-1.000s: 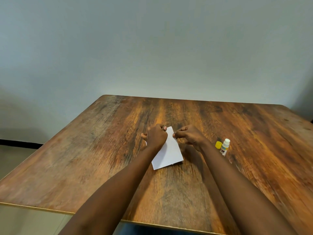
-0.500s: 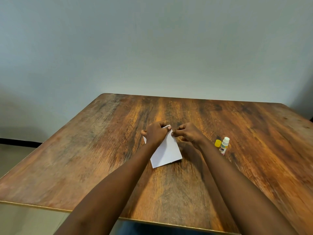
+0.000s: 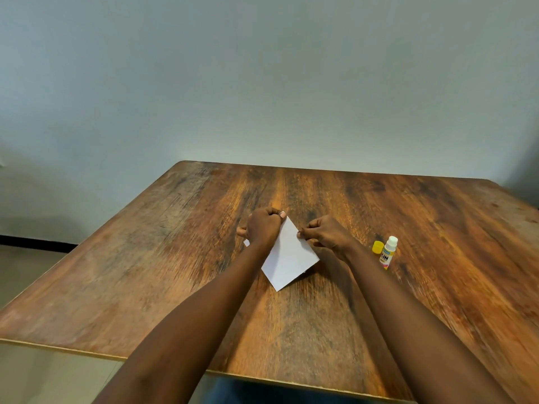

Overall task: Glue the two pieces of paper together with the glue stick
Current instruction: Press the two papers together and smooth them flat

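Note:
White paper [image 3: 288,258] lies at the middle of the wooden table [image 3: 145,272], turned like a diamond. My left hand [image 3: 262,227] is curled into a fist over its far left part, thumb and fingers pinching the top corner. A small white corner [image 3: 246,243] pokes out left of that hand. My right hand [image 3: 328,234] pinches the paper's right edge with its fingertips. I cannot tell the two sheets apart. The glue stick [image 3: 388,252], white with a yellow label, stands uncapped to the right of my right hand. Its yellow cap [image 3: 378,247] lies beside it.
A plain pale wall rises behind the table's far edge. The near table edge [image 3: 262,377] runs below my forearms, and floor shows to the left.
The paper has turned a little under my hands, its near corner swinging left. Both hands keep their grip near its far end; the glue stick and cap stay put.

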The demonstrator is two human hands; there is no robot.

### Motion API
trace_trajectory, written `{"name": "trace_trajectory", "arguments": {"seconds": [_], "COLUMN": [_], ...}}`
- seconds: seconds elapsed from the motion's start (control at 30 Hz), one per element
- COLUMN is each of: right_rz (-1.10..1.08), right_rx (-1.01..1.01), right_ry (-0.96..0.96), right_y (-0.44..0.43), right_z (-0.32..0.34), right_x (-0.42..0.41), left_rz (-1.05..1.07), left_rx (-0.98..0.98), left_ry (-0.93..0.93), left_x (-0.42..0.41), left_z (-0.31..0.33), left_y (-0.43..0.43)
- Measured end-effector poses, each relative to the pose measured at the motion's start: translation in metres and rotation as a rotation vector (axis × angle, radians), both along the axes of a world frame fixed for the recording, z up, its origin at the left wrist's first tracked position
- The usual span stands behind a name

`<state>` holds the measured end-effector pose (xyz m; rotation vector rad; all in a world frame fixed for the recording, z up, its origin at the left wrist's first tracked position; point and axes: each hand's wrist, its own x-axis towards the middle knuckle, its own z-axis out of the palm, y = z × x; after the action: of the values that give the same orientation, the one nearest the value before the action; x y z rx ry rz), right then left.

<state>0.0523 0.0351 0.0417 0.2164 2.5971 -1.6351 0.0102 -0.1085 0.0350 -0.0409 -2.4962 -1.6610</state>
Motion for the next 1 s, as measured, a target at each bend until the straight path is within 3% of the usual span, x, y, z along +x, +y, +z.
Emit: {"name": "trace_trajectory", "arguments": {"seconds": [0.23,0.67,1.0], "right_rz": [-0.034,0.053,-0.013], "right_rx": [0.024,0.205,0.165], "right_ry": [0.038,0.041,0.070], "right_y": [-0.003,-0.002,0.003], "right_z": [-0.007,0.005,0.002], "right_x": [0.006,-0.004,-0.001], "left_rz": [0.054,-0.385,-0.302], "left_rx": [-0.017,-0.669,-0.681], "left_ry": [-0.019,0.293,0.254], "left_x": [0.002,-0.003,-0.009], "left_z": [-0.004,-0.009,-0.016], "left_y": [-0.005,-0.007,-0.008]}}
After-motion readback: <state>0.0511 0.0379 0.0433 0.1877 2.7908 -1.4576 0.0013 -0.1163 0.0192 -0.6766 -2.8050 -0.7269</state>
